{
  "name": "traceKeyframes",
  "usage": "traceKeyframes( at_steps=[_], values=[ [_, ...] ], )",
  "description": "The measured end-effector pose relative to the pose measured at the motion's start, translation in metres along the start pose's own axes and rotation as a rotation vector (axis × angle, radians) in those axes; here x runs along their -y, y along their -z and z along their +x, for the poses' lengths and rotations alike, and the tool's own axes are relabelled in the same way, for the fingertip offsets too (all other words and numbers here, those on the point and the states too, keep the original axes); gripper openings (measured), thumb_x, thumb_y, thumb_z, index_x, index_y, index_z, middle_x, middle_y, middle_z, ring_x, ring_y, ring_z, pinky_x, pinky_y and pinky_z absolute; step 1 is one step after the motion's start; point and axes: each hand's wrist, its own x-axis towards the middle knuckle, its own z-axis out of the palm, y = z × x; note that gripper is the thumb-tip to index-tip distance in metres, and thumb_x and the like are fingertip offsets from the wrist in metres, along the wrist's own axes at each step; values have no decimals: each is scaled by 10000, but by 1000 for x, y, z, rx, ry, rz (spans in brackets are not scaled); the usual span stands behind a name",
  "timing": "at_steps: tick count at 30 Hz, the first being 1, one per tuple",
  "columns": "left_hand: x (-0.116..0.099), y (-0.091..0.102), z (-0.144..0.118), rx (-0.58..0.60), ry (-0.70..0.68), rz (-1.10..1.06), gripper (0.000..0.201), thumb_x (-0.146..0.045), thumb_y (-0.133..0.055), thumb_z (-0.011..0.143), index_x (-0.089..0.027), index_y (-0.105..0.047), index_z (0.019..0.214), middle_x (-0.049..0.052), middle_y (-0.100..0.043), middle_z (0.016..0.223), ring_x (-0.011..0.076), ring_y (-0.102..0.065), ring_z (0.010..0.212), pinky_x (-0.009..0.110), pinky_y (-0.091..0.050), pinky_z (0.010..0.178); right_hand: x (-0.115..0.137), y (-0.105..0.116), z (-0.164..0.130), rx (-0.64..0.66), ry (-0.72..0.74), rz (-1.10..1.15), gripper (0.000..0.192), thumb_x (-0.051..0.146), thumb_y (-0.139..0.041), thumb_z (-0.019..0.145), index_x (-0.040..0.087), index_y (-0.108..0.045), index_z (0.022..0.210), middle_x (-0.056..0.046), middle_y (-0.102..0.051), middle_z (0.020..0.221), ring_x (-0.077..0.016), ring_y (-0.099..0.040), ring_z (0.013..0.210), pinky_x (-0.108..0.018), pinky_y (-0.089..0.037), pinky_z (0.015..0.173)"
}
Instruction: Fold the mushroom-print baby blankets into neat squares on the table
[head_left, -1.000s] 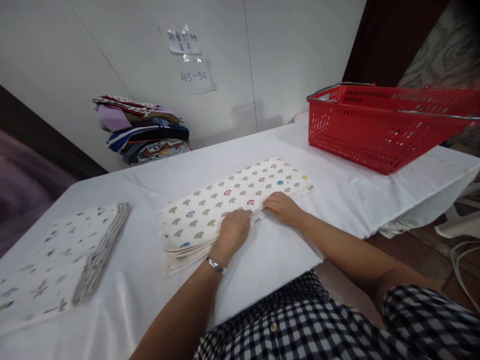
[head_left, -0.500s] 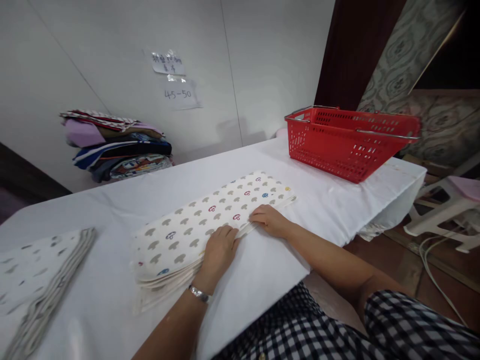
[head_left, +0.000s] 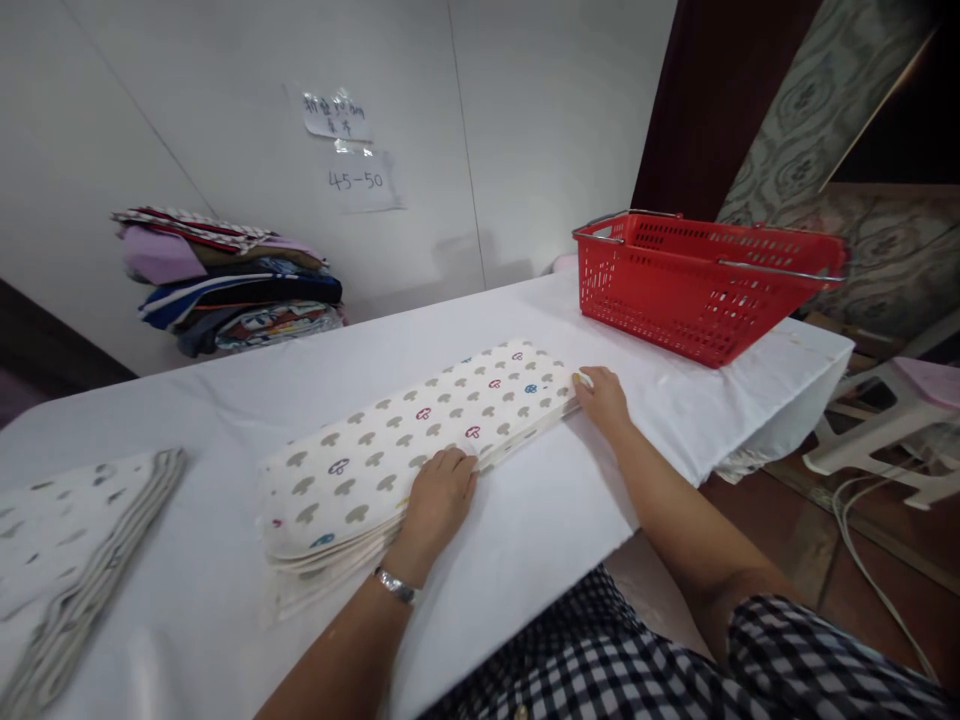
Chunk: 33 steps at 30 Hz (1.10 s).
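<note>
A folded cream cloth [head_left: 442, 420], printed with grey mushroom shapes and a few red, blue and yellow ones, lies in layers across the white-covered table [head_left: 525, 530]. My left hand [head_left: 442, 495], with a silver bracelet at the wrist, rests on its near edge around the middle. Those fingers lie over the top layer, close together and slightly bent. At the right end of the cloth, my right hand [head_left: 602, 398] pinches the near corner; part of its grip is hidden. The layers fan out slightly at the left end.
Another folded printed cloth [head_left: 82, 540] lies at the left. A red plastic basket [head_left: 675, 290] with metal handles stands at the back right. Stacked fabrics [head_left: 240, 280] sit against the wall, beneath paper signs [head_left: 360, 180]. A white stool [head_left: 877, 430] stands beyond the table's right end.
My right hand has slid right along the near edge, from near the middle to the right corner. My left hand stays at about the same place on the cloth.
</note>
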Motion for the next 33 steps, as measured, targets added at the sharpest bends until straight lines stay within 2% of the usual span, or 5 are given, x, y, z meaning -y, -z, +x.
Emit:
traceKeyframes(
  at_steps=[5, 11, 18, 26, 33],
  values=[
    [-2, 3, 0, 19, 13, -30, 185, -140, -491, 837, -195, -602, 973, 69, -599, 953, 214, -534, 901, 360, -448, 789, -6, -6, 2, 128, -186, -52, 408, 390, -559, 782, 177, -609, 1127, -122, -641, 1068, -279, -566, 959, -413, -455, 834],
    [-7, 5, -3, 28, 9, -41, 212, -90, -496, 803, -187, -597, 962, 65, -592, 940, 213, -528, 917, 359, -454, 791, -7, -9, 5, 181, -169, 41, 459, 279, -512, 748, 172, -567, 1191, -96, -631, 1098, -243, -581, 952, -385, -453, 853],
    [-11, 24, -13, -12, 76, -106, 162, -199, -448, 901, -225, -593, 833, 42, -607, 892, 178, -550, 882, 325, -472, 799, -20, -14, 8, 219, -145, 13, 459, 366, -493, 737, 181, -600, 1143, -157, -630, 1061, -296, -577, 983, -413, -433, 796],
    [9, 38, -54, -66, 432, -223, 254, -283, -453, 912, -239, -582, 698, 29, -627, 781, 169, -590, 799, 311, -485, 729, -39, -21, 13, 214, -201, -25, 455, 443, -585, 644, 255, -652, 1053, -219, -633, 952, -335, -615, 832, -464, -393, 635],
    [36, 45, -100, -223, 720, -15, 112, -232, -533, 827, -189, -636, 819, 63, -638, 901, 218, -567, 932, 384, -444, 827, -43, -26, 14, 203, -141, -60, 438, 430, -557, 640, 275, -645, 1040, -220, -626, 961, -349, -615, 839, -472, -405, 614]
  ],
)
